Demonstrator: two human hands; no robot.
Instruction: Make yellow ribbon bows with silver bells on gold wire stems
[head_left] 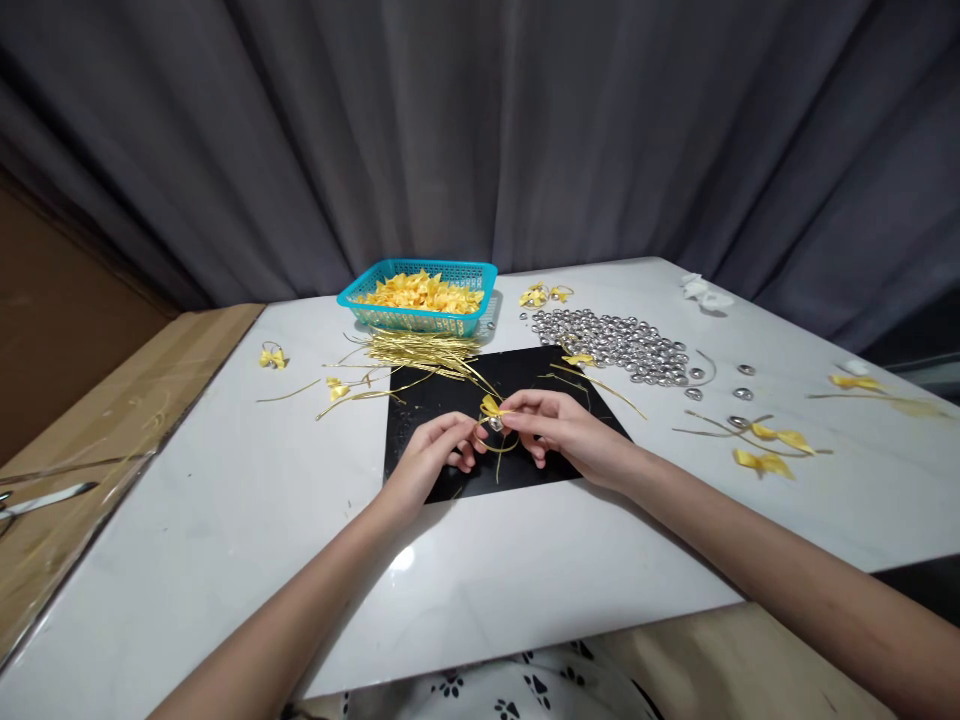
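Observation:
Over a black mat (pixel 420 470), both hands meet around a small ornament. My left hand (pixel 439 448) pinches the left side of a gold cord loop (pixel 498 449) with a silver bead (pixel 495 423) on it. My right hand (pixel 559 430) is closed on a yellow ribbon bow (pixel 491 405) just above the bead, thumb and forefinger together. A loose cord end hangs below the loop. Fingertips partly cover the place where bow, bead and cord meet.
Behind the mat are a teal basket (pixel 480 275) of yellow bows and a bundle of gold cords (pixel 420 352). Many silver beads (pixel 615 345) lie at the back right. Loose bows (pixel 761 462) rest farther right, and a finished-looking piece (pixel 272 356) sits left.

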